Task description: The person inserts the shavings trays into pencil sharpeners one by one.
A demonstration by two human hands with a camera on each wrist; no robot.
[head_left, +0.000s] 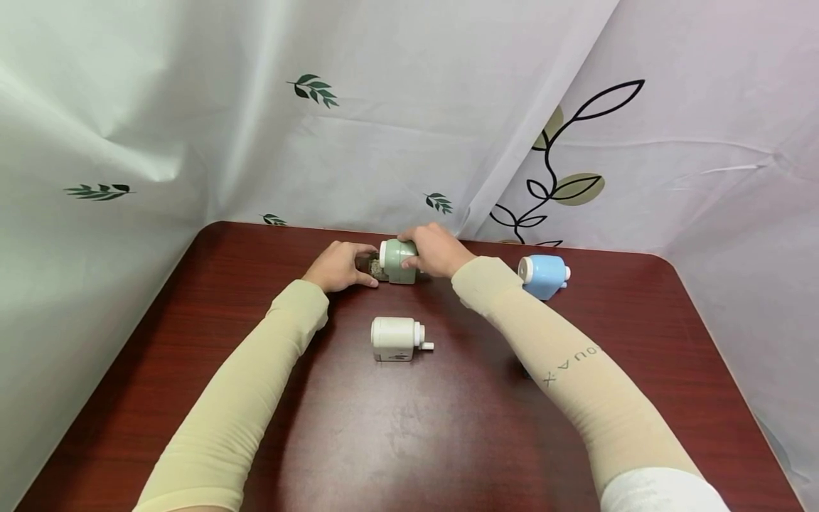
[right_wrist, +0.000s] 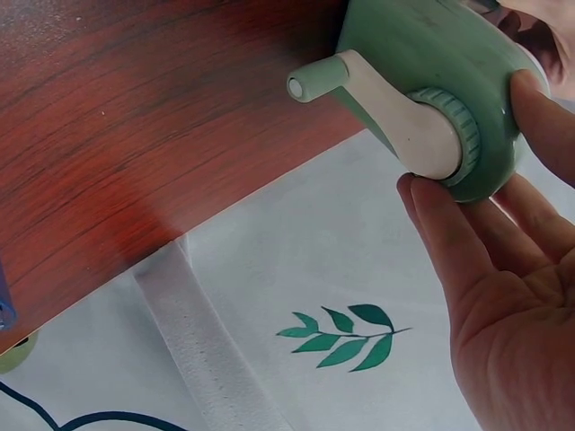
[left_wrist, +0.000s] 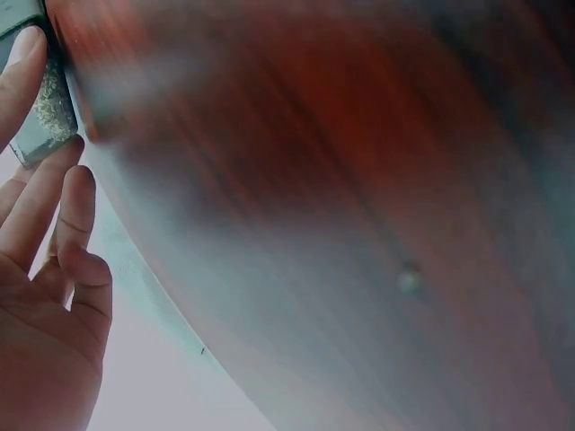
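Observation:
At the far side of the table, my right hand [head_left: 436, 250] grips a green crank pencil sharpener [head_left: 400, 262], thumb on one side and fingers on the other. In the right wrist view its pale crank [right_wrist: 409, 126] with a green knob points toward the table. My left hand [head_left: 339, 267] pinches the see-through shavings drawer [left_wrist: 56, 108] between thumb and fingers. Shavings lie inside the drawer, which sticks out from the sharpener's left end; whether it is fully separate I cannot tell. The nearest other thing is a white crank pencil sharpener [head_left: 393, 338], lying closer to me.
A blue crank pencil sharpener [head_left: 544, 276] sits to the right, beyond my right forearm. Something dark [head_left: 527, 370] shows partly under that forearm. A white patterned curtain [head_left: 358, 163] hangs right behind the table's far edge. The red-brown tabletop [head_left: 397, 441] is glossy.

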